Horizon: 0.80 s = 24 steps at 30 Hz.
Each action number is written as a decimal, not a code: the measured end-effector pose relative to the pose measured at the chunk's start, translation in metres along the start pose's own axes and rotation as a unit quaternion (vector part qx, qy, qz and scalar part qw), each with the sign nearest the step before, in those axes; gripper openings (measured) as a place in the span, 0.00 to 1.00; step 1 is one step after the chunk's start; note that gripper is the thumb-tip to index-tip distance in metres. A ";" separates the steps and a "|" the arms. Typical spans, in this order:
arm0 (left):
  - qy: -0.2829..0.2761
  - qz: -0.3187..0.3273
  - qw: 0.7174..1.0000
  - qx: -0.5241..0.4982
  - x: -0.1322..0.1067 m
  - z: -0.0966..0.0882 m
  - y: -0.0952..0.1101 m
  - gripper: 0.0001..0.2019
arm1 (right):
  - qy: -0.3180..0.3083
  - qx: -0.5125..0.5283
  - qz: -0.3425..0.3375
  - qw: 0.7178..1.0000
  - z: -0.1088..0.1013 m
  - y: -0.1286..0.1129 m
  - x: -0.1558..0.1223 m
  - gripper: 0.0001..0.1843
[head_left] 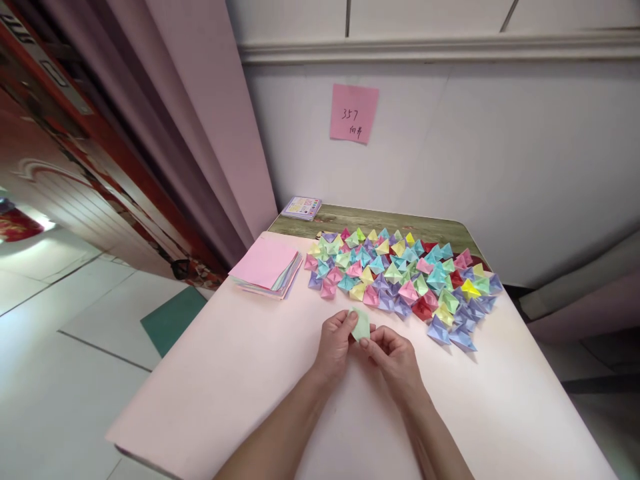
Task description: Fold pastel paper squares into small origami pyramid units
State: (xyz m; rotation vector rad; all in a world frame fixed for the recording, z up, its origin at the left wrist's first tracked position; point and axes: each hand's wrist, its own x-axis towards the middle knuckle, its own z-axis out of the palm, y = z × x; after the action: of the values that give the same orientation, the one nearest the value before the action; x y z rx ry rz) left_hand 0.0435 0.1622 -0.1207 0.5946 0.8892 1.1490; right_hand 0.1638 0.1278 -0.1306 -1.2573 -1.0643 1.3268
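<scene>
A small folded piece of light green paper (361,327) is held up between my two hands, a little above the table. My left hand (334,343) pinches its left edge, thumb on the front face. At the lower right corner, the thumb and fingers of my right hand (395,359) grip the same paper; some fingertips are hidden behind it. Beyond my hands lie many folded paper boats (395,273) in blue, green, pink, yellow, red and purple, crowded together. To the left of them sits a stack of square coloured paper (267,263), pink on top.
The pale tabletop (215,393) reaches toward me, with a wood-patterned strip (380,217) along the wall. Small printed packs (303,207) lie at the back left corner. A pink note (354,113) hangs on the wall. A green sheet (174,320) shows beside the table's left edge.
</scene>
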 end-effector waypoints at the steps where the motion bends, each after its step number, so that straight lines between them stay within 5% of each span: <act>1: 0.000 0.006 1.000 0.014 0.001 0.000 -0.001 0.17 | 0.002 0.001 0.002 1.000 0.000 0.002 0.001 0.20; 12: -0.027 0.023 0.998 0.056 -0.013 -0.001 0.003 0.18 | 0.034 0.059 -0.020 0.998 0.002 0.004 0.000 0.22; 18: -0.044 0.097 0.975 0.195 -0.029 -0.004 0.029 0.17 | 0.022 0.062 -0.065 0.996 0.000 -0.027 -0.005 0.19; 24: -0.106 0.057 0.977 0.175 -0.052 0.027 0.060 0.17 | 0.082 0.060 -0.111 0.989 -0.004 -0.069 -0.006 0.19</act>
State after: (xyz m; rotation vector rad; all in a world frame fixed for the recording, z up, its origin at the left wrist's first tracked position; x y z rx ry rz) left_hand 0.0277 0.1328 -0.0432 1.0487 0.8858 1.0132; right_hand 0.1730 0.1306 -0.0624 -1.1049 -0.9635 1.0823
